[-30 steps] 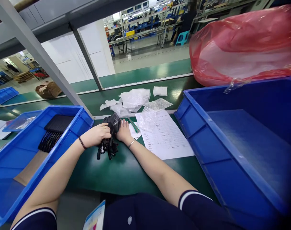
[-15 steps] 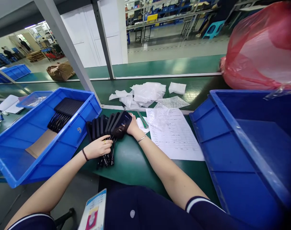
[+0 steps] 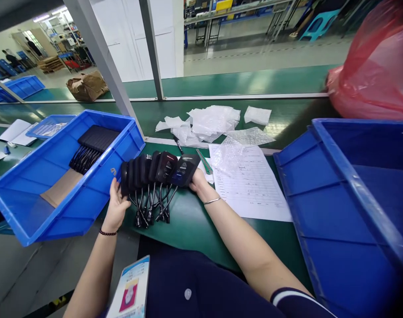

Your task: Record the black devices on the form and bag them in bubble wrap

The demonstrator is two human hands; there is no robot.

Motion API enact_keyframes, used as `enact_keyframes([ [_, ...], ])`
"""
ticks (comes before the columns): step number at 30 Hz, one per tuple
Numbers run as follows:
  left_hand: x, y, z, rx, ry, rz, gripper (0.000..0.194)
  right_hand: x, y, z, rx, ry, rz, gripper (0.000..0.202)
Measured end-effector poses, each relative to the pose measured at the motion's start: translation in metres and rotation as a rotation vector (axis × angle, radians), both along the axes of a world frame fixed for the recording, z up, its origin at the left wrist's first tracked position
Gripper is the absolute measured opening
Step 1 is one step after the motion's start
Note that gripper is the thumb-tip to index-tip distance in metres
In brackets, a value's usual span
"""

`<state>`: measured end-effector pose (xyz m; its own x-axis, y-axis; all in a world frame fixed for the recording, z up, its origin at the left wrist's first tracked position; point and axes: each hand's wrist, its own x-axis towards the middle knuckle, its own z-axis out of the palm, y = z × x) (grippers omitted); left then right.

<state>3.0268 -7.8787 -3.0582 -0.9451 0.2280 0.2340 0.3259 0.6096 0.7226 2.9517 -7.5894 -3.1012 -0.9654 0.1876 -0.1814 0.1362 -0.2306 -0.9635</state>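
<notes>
**Fanned row could slide apart**

On the green counter (image 3: 188, 225), just in front of you, a fanned row of flat black plastic devices with short black cables (image 3: 158, 170) stands on edge, pressed between your two hands. Your left hand (image 3: 115, 201) closes its grip on the left end of the row, fingers wrapped over the outermost device. Your right hand (image 3: 198, 179) braces the right end with fingers behind the last device; most of that grip is hidden, so you cannot tell from here how firmly it holds.

What could go wrong, as a judgement:
- The row is held only by end pressure. Ease either hand and the middle devices may tip flat or slip out of the fan.
- The dangling cables (image 3: 151, 210) hang loose in a bunch below the row. They could tangle, or snag on the rim of the tilted blue plastic crate (image 3: 89, 194) just beside your left hand.
- The crate overhangs the counter edge, so a knock might shift it.

Hard to make out:
- The exact count of devices, since they overlap.
- The markings on the two faces turned toward you.
- The dark stack of items inside the crate (image 3: 97, 138); it looks like more of the same, but that is unclear.
- The large blue bin (image 3: 321, 185) on your right is cut off by the frame.
</notes>
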Motion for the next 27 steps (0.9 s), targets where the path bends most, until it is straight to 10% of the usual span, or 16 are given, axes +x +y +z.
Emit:
enact_keyframes([
  [3, -0.009, 0.013, -0.006, 0.696, -0.326, 0.163, 0.058, 0.011, 0.000, 0.013, -0.588, -0.092, 0.002, 0.064],
  [6, -0.023, 0.025, -0.001, 0.844, -0.424, 0.316, 0.059, 0.023, 0.001, 0.026, -0.817, -0.103, -0.043, 0.066],
  [11, -0.031, 0.031, -0.002, 0.762, -0.358, 0.347, 0.064, 0.035, -0.013, 0.024, -0.916, -0.214, -0.031, 0.028],
  [18, -0.074, 0.030, 0.015, 0.301, -0.093, 0.198, 0.063, 0.015, -0.039, 0.016, -1.036, -0.241, 0.128, 0.035],
  [23, -0.112, 0.044, 0.034, -0.091, 0.032, 0.216, 0.057, -0.018, -0.060, 0.019, -0.939, -0.247, -0.046, 0.024],
  [27, -0.082, 0.071, 0.048, -0.255, 0.420, 0.217, 0.037, -0.013, -0.061, 0.021, -0.750, -0.129, -0.205, 0.029],
])
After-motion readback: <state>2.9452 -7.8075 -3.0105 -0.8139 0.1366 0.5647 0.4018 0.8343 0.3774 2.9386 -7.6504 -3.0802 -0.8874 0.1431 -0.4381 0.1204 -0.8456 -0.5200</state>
